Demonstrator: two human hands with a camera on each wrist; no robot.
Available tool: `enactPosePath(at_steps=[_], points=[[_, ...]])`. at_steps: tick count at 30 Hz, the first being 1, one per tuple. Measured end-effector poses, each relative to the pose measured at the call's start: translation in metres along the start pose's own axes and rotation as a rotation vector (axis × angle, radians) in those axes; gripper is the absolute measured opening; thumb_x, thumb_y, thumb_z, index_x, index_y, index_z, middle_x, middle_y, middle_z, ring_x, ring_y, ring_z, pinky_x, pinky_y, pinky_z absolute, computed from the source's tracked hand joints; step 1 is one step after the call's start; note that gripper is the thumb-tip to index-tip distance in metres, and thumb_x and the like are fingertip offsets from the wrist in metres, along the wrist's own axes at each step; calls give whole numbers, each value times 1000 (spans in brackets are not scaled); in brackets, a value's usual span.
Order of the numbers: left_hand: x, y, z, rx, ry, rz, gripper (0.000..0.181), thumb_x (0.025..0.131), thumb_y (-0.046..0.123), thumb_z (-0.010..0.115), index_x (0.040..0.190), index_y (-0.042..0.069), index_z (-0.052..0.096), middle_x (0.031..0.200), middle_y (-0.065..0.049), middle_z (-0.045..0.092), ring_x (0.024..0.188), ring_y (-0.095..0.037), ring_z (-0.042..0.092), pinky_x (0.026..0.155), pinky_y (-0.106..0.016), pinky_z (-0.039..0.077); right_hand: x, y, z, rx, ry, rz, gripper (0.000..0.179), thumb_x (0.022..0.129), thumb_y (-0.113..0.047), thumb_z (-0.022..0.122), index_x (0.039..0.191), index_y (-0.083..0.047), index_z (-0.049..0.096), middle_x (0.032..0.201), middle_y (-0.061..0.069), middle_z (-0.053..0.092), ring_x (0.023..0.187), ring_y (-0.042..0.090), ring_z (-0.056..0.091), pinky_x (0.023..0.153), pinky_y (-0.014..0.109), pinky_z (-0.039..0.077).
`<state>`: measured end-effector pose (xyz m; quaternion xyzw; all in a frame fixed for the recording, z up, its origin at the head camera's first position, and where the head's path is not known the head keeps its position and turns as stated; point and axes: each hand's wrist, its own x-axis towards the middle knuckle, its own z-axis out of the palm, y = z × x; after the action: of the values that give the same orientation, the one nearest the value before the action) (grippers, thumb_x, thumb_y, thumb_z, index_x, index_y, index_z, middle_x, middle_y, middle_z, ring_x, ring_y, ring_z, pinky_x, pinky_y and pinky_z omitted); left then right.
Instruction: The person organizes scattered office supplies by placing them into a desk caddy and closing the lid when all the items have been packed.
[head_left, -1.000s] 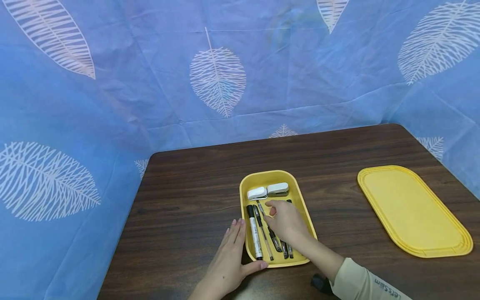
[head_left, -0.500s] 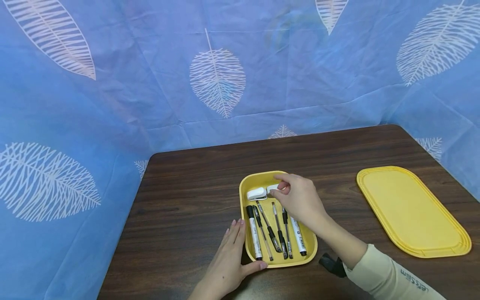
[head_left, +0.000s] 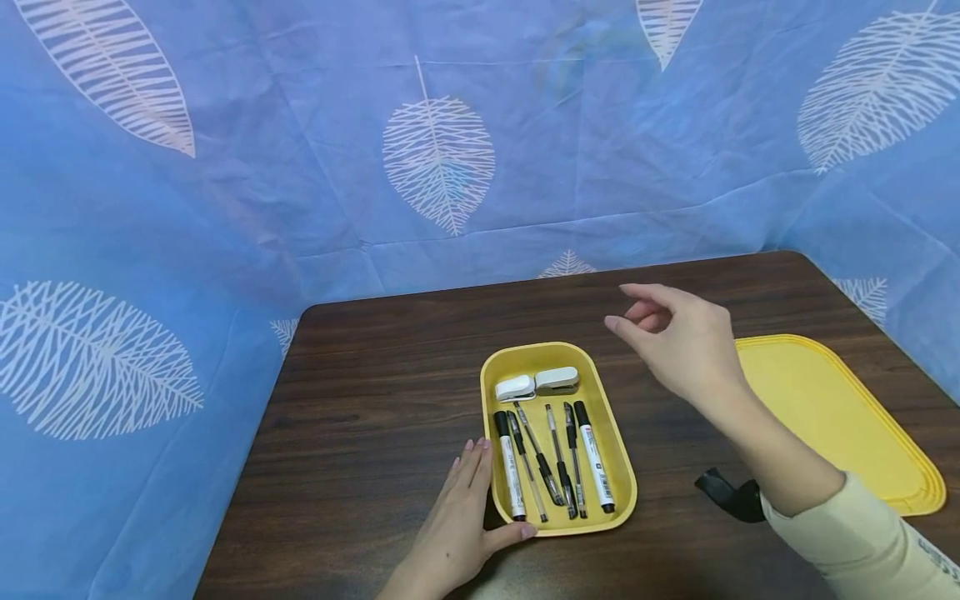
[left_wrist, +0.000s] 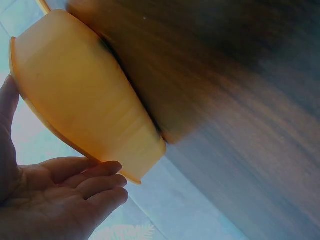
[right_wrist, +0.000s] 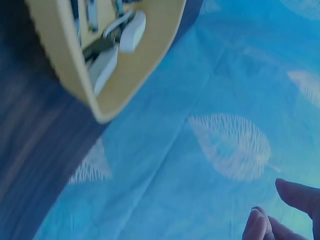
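Observation:
A yellow tray-like box [head_left: 624,454] stands on the table. Its far end holds two small white staplers [head_left: 557,379] side by side. Below them lie two white markers with black caps, a left marker [head_left: 510,467] and a right marker [head_left: 594,458], with several black gel pens [head_left: 542,467] between. My left hand [head_left: 453,525] rests against the box's left wall, thumb at the near rim; in the left wrist view its straight fingers [left_wrist: 102,187] touch the rim. My right hand [head_left: 682,342] hovers right of the box, fingers loosely bent, holding nothing visible.
A flat yellow lid [head_left: 832,408] lies at the table's right, partly behind my right forearm. A black strap [head_left: 731,496] shows at the right wrist. The dark wooden table [head_left: 375,392] meets a blue leaf-patterned cloth [head_left: 315,167] behind and at the sides.
My right hand has risen out of the box, passing over the right stapler, and moved away to the right. The right marker and the pens are now uncovered. My left hand has stayed put.

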<state>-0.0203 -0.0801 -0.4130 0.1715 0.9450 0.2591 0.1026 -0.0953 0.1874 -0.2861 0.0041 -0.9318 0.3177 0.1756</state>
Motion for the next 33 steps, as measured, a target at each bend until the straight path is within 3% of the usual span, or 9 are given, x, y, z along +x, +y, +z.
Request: enactPosePath(at_steps=[4,7,10,13,15,26,30,33], points=[[0,0,0,-7,-4,-3,105,78,61,68,153,2,24,159,-17,24,149,-34,20,119,-53,25,1,11,-21,-31,46,38,49,86,-40,71,127,-14,65,93,6,72,70,-13,51,57,16,40],[0,0,0,-8,-3,-3,104,78,61,68,153,2,24,159,-17,24,149,-34,20,119,-53,25,1,20,-34,-38,65,64,50,85,-41,72,127,-14,65,94,7,72,67,-24,42,58,16,38],[0,0,0,-6,0,-1,105,78,62,67,152,2,24,159,-18,24,149,-34,20,119,-53,25,0,28,-43,-42,86,85,51,85,-43,72,126,-14,66,84,-15,68,67,-25,41,60,16,37],[0,-1,0,-3,3,3,105,78,62,67,152,1,24,159,-18,24,149,-34,20,118,-53,25,-1,35,-51,-44,93,116,53,84,-46,71,127,-15,65,73,-40,52,68,-25,42,60,15,36],[0,-1,1,0,4,7,104,79,62,67,152,1,24,159,-18,24,149,-34,21,118,-54,25,-2,39,-55,-57,90,145,56,84,-49,70,128,-15,64,69,-49,42,68,-26,41,57,13,36],[0,-2,2,0,-14,-16,105,78,60,69,153,2,23,160,-17,22,150,-33,18,119,-52,23,-7,70,-78,-112,130,245,62,86,-52,64,131,-9,60,70,-52,36,63,-28,36,52,12,34],[1,-2,2,3,-8,-14,105,78,60,69,153,2,23,160,-17,22,149,-33,19,119,-52,23,-10,82,-81,-112,112,316,69,87,-55,62,138,-10,53,78,-45,36,67,-25,34,51,12,34],[0,-1,3,9,-3,-12,105,78,60,68,153,2,23,160,-17,23,149,-33,19,119,-53,24,-13,92,-79,-87,121,332,70,89,-50,62,144,-10,47,91,-30,42,71,-22,33,58,10,33]])
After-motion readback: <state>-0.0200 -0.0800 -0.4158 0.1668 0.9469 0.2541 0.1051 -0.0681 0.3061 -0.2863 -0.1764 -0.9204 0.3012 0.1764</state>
